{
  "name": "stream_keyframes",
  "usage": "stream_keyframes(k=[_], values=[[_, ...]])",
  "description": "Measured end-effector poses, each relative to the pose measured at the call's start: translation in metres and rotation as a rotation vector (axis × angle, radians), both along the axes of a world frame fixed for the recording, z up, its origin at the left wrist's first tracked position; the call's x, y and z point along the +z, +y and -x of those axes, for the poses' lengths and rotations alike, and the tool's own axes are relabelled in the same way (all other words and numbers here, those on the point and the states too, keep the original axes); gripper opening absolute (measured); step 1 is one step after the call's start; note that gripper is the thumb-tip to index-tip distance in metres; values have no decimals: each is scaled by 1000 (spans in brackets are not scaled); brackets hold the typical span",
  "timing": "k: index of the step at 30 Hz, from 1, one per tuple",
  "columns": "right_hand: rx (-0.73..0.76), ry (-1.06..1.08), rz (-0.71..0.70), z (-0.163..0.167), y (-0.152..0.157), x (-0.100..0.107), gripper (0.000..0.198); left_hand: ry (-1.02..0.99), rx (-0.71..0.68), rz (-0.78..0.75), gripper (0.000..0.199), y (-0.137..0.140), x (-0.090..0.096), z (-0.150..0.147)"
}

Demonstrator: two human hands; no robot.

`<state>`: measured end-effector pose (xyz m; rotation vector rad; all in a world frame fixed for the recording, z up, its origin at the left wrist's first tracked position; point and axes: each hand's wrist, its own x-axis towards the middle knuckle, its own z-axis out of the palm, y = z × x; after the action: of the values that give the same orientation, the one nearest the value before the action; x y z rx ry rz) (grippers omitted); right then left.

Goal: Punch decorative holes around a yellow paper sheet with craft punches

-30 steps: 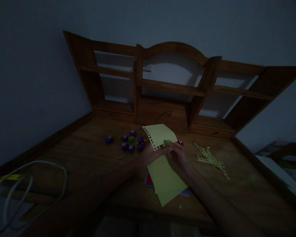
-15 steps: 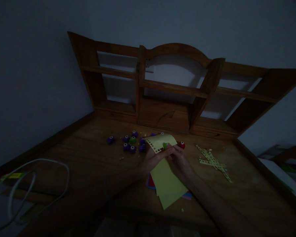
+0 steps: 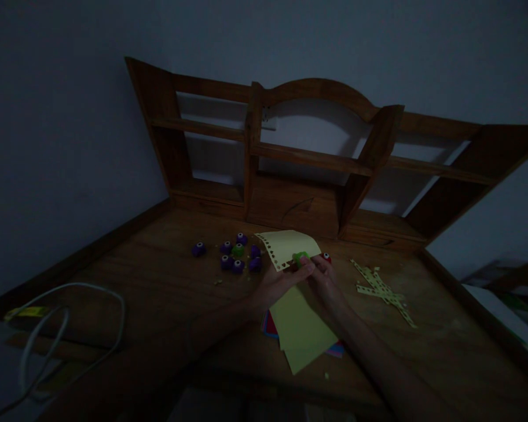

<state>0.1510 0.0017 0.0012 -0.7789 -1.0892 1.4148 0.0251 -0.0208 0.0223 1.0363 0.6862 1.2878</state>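
Head view, dim light. A wooden desk (image 3: 167, 275) with a shelved hutch (image 3: 317, 158) at its back is shown.

Item: yellow paper sheet (image 3: 290, 246), held raised over the middle of the desk, its left edge lined with a row of punched holes. It is gripped from below by the left hand (image 3: 279, 281), whose fingers are pressed together on the sheet's lower part.

Item: green punch (image 3: 300, 258), set on the near edge of the sheet, pinched between the fingertips of the right hand (image 3: 328, 281) and the left hand's thumb; which fingers bear down on it cannot be told in the gloom.

Item: red punch (image 3: 326, 257), just behind the right hand's knuckles, on the desk.

Item: cluster of purple punches (image 3: 237, 258) with one green among them, left of the sheet; one purple punch (image 3: 198, 249) lies apart further left.

Item: stack of coloured papers (image 3: 301, 331), yellow uppermost, lying flat under the wrists.

Item: punched yellow strips (image 3: 381, 290), heaped to the right of the hands, well apart from them.

Item: white cable (image 3: 70, 316), looped at the near left corner.
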Motion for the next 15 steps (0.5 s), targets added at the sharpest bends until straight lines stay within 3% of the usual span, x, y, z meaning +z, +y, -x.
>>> stream_keyframes(k=[6, 15], values=[[22, 34, 27, 4, 2, 0, 25, -159, -67, 200, 54, 14, -13, -5], [131, 50, -3, 4, -4, 8, 19, -112, 181, 126, 50, 22, -16, 1]])
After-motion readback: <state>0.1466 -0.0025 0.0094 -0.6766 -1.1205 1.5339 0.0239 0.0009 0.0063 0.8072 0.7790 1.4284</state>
